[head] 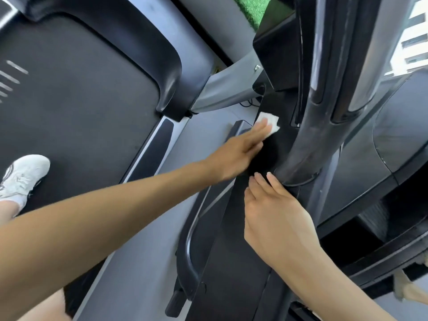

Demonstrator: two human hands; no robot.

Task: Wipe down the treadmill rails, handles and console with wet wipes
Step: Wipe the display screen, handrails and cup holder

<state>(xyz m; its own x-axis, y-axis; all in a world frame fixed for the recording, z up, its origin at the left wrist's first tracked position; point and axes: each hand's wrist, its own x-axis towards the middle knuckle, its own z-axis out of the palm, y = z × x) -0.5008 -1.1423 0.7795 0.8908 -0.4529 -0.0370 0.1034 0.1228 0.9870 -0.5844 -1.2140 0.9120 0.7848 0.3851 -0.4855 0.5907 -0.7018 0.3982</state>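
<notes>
White wet wipe (271, 121) is pressed flat against black treadmill panel (231, 251) by straight fingers of left hand (238, 151), just off frame centre toward 1 o'clock. Wipe is pinned under fingertips, not pinched. Right hand (275, 212) is seen at 5 o'clock of centre, fingers extended and relaxed, tips set by base of dark handle (308, 135); nothing is gripped. Running belt (81, 100) is seen at 10 o'clock, white shoe (23, 177) planted on it at 9 o'clock.
</notes>
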